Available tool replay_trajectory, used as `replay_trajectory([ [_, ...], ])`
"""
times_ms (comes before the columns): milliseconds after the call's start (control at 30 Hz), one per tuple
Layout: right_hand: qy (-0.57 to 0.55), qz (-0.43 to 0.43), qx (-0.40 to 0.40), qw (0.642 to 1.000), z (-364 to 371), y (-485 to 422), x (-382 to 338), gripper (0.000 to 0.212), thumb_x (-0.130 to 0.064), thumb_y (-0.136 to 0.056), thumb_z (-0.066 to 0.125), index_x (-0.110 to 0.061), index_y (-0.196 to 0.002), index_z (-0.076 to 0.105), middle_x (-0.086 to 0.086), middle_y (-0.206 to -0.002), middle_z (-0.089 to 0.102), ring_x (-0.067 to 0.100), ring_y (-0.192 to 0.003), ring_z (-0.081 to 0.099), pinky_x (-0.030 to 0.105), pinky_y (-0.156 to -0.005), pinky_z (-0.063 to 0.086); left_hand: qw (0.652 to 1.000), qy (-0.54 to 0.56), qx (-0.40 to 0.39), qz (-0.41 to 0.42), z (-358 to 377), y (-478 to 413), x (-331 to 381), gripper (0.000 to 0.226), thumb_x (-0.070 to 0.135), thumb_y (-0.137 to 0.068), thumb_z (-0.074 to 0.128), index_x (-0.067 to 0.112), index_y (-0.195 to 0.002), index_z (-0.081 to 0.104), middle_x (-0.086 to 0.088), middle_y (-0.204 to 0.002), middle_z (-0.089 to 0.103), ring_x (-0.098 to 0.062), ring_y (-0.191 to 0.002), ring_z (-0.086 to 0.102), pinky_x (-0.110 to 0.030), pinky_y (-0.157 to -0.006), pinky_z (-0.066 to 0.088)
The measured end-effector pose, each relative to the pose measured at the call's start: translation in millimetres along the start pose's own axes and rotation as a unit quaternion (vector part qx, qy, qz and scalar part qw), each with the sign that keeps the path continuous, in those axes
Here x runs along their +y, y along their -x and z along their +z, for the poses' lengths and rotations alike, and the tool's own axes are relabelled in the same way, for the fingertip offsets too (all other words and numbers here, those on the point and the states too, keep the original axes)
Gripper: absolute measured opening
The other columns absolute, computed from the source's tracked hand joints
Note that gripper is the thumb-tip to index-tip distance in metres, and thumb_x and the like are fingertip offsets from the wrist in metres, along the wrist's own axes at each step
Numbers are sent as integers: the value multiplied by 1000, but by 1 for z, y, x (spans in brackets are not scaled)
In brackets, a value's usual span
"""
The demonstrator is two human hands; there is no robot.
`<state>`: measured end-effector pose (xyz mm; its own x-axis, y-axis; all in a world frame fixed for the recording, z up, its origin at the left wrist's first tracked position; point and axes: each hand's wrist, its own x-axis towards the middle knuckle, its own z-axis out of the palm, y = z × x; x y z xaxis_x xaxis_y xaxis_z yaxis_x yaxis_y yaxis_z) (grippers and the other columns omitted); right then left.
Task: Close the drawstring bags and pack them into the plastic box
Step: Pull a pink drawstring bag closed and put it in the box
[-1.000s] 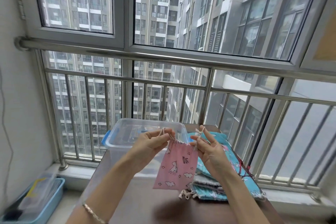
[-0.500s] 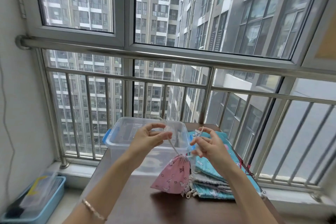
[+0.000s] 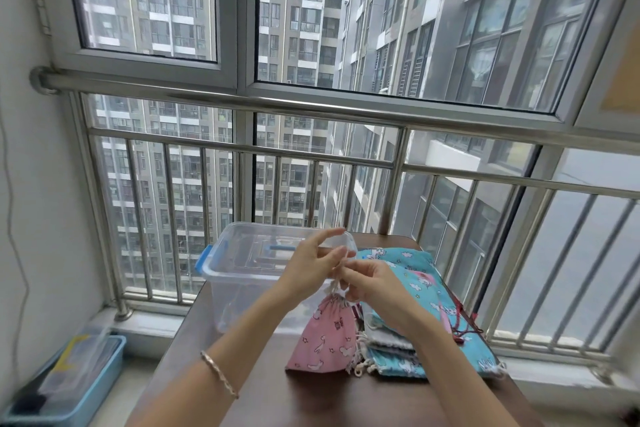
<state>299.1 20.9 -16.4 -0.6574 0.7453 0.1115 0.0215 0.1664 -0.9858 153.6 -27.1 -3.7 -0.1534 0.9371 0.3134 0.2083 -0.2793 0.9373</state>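
Pink drawstring bag (image 3: 325, 336) hangs by its white cords (image 3: 335, 282), mouth gathered tight, bottom at the bench (image 3: 311, 399), just right of the clear plastic box (image 3: 221, 274). The hands meet above it: left hand (image 3: 311, 263) and right hand (image 3: 374, 282) each pinch the cords. Closing looks nearly done. Next comes a lift left into the open box. Blue bags (image 3: 426, 288) lie stacked at right.

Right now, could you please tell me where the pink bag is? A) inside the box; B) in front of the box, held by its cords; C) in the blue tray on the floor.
B: the pink bag is cinched shut, and the left hand and right hand pinch its cords in front of the box, not in it.
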Motion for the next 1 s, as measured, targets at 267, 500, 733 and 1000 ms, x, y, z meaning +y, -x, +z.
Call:
replay_trajectory([
  [267,-64,10,44,997,5,1,8,18,-7,-97,53,8,-104,59,9,-73,64,14,-60,60,25,-57,51,981,-189,-22,46,13,13,-14,36,19,-102,40,20,-138,40,1,-83,59,-6,-66,56,-21,-64,48],
  [500,-94,7,57,994,16,5,8,9,-9,-99,47,-5,-93,52,4,-59,54,14,-53,52,26,-56,49,966,-246,9,75,12,20,-17,31,28,-101,42,29,-132,41,10,-85,58,-8,-73,61,-30,-71,54],
  [733,-159,-8,106,982,10,5,8,8,-14,-100,48,-8,-94,49,1,-54,45,11,-44,45,23,-45,45,963,-260,7,64,-5,20,-28,10,18,-97,52,26,-101,56,1,-78,56,-5,-64,46,-23,-63,40],
  [1000,-123,-38,83,988,15,8,0,8,-16,-100,48,-11,-98,54,-1,-48,40,9,-42,38,23,-45,41,973,-220,-25,70,0,26,-14,20,27,-94,59,21,-111,66,6,-87,71,-3,-81,63,-22,-79,48],
])
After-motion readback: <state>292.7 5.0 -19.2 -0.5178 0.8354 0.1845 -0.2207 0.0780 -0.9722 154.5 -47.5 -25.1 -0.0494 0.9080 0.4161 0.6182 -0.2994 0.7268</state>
